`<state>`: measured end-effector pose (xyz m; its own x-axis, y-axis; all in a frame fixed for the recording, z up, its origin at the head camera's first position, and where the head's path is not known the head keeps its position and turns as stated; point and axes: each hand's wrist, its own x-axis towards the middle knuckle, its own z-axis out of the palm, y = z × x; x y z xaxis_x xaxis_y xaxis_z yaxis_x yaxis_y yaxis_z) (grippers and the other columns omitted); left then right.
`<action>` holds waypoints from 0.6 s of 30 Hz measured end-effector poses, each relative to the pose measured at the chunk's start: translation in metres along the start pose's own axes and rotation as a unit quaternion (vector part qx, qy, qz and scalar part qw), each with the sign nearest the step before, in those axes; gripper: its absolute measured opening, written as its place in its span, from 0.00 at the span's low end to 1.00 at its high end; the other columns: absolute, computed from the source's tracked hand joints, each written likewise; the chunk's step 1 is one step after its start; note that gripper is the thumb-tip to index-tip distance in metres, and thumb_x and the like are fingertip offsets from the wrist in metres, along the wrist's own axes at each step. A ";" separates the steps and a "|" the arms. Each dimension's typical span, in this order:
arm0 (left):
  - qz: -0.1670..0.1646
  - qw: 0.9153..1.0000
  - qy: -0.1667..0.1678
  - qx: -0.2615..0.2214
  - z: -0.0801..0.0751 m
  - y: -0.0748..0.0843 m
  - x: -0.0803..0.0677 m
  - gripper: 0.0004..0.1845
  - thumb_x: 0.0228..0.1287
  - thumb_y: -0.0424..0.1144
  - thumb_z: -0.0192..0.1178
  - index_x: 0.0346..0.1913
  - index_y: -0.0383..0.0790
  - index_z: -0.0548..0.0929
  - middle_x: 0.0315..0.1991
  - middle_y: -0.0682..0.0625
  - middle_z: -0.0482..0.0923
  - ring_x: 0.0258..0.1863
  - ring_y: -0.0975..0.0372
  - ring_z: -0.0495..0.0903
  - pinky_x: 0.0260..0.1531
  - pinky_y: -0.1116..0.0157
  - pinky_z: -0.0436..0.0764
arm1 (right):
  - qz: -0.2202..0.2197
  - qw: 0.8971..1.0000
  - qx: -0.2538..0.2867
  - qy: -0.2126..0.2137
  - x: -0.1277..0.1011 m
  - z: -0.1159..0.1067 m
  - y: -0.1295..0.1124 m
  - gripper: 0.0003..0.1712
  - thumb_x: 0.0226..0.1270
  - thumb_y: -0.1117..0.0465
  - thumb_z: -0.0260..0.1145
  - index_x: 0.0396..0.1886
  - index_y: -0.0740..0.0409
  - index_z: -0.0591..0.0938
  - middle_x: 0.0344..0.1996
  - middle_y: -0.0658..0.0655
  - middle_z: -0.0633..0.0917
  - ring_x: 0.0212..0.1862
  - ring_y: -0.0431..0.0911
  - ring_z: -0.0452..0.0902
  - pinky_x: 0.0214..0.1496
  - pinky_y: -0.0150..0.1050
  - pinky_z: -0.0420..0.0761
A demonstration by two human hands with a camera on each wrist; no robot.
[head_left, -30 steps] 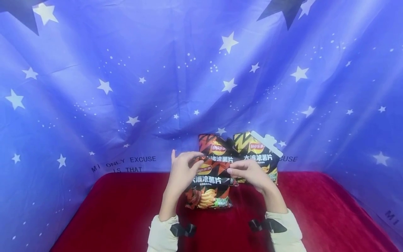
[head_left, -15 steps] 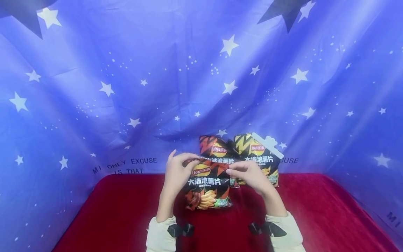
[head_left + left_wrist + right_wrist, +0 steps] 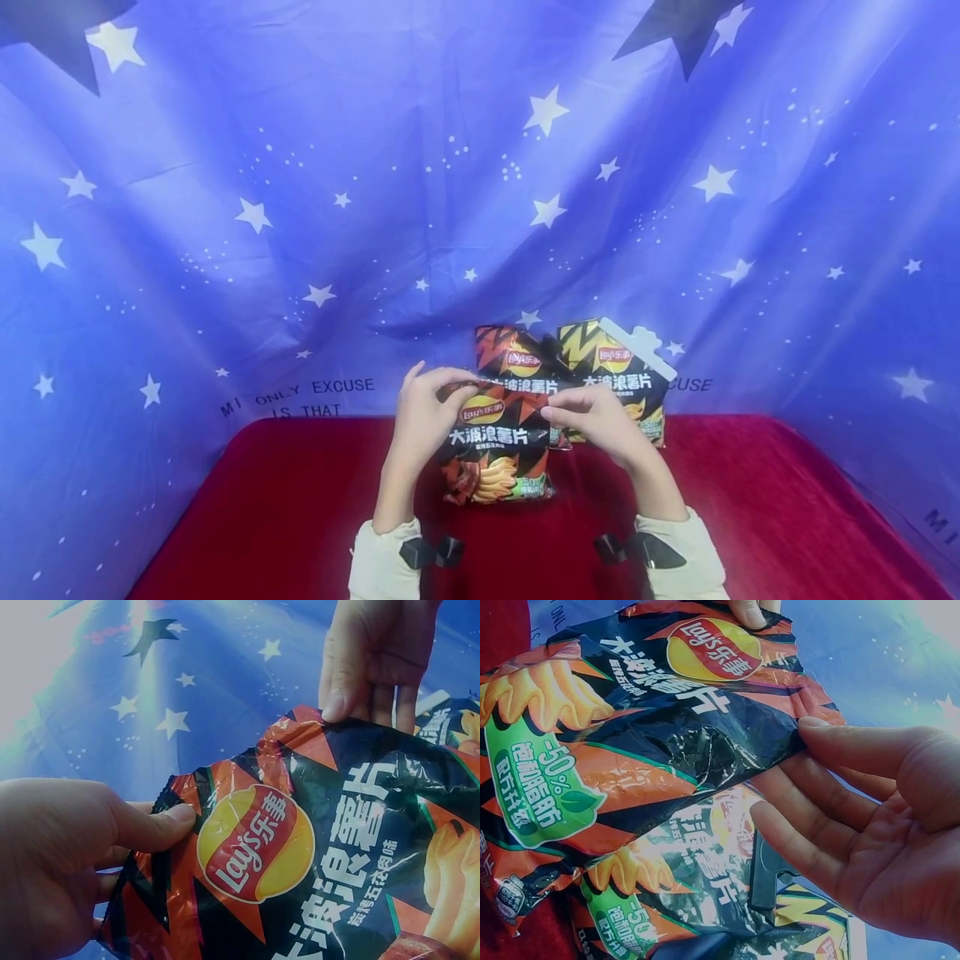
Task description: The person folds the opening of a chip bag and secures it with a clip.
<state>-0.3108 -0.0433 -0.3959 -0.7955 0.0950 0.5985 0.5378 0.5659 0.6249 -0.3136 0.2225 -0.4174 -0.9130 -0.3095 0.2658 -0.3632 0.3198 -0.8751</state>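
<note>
A black and red Lay's chip bag [image 3: 491,446] stands upright in front of me in the head view, its label facing me. My left hand [image 3: 429,417] pinches its top edge between thumb and fingers. With thumb and fingertips, my right hand [image 3: 598,421] pinches the bag's right side near the top. In the left wrist view the left thumb lies on the front of the chip bag [image 3: 337,817], beside the Lay's logo. In the right wrist view the right thumb presses the bag's edge, with fingers behind it.
Behind stands a second red chip bag [image 3: 517,350] with a black clip [image 3: 765,874] at its edge. Right of it is a yellow and black chip bag [image 3: 600,367] with a white clip [image 3: 637,346] across its top corner. A red cloth [image 3: 757,517] covers the table before a blue starry curtain [image 3: 360,208].
The left hand has shifted slightly left, uncovering more of the front bag's label. The right hand keeps its pinch in nearly the same place. The whole head view has shifted slightly.
</note>
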 end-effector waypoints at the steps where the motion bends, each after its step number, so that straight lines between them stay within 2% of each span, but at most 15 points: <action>1: 0.001 1.000 0.000 0.002 0.000 0.000 0.000 0.07 0.60 0.34 0.72 0.41 0.44 0.92 0.39 0.50 0.91 0.44 0.56 0.89 0.77 0.46 0.57 | 0.002 1.000 0.001 0.000 0.000 0.000 0.000 0.10 0.66 0.65 0.71 0.43 0.68 0.89 0.34 0.59 0.90 0.34 0.37 0.84 0.40 0.35 0.86; 7: 0.011 1.000 0.000 0.002 0.001 0.002 -0.001 0.07 0.61 0.34 0.72 0.41 0.44 0.92 0.38 0.50 0.91 0.44 0.56 0.89 0.76 0.43 0.58 | 0.005 1.000 0.007 -0.001 -0.001 -0.002 0.001 0.12 0.67 0.65 0.71 0.44 0.70 0.88 0.37 0.64 0.90 0.36 0.37 0.86 0.42 0.36 0.87; 18: 0.003 1.000 -0.015 -0.006 0.000 0.004 0.000 0.07 0.61 0.34 0.72 0.42 0.43 0.92 0.38 0.50 0.91 0.43 0.57 0.89 0.76 0.44 0.58 | 0.002 1.000 0.016 -0.010 -0.003 -0.005 -0.001 0.12 0.67 0.66 0.70 0.45 0.72 0.87 0.38 0.69 0.90 0.38 0.37 0.87 0.45 0.36 0.87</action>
<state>-0.3088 -0.0410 -0.3936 -0.8002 0.1237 0.5868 0.5460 0.5550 0.6276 -0.3114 0.2274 -0.4159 -0.9102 -0.3263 0.2550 -0.3538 0.2924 -0.8884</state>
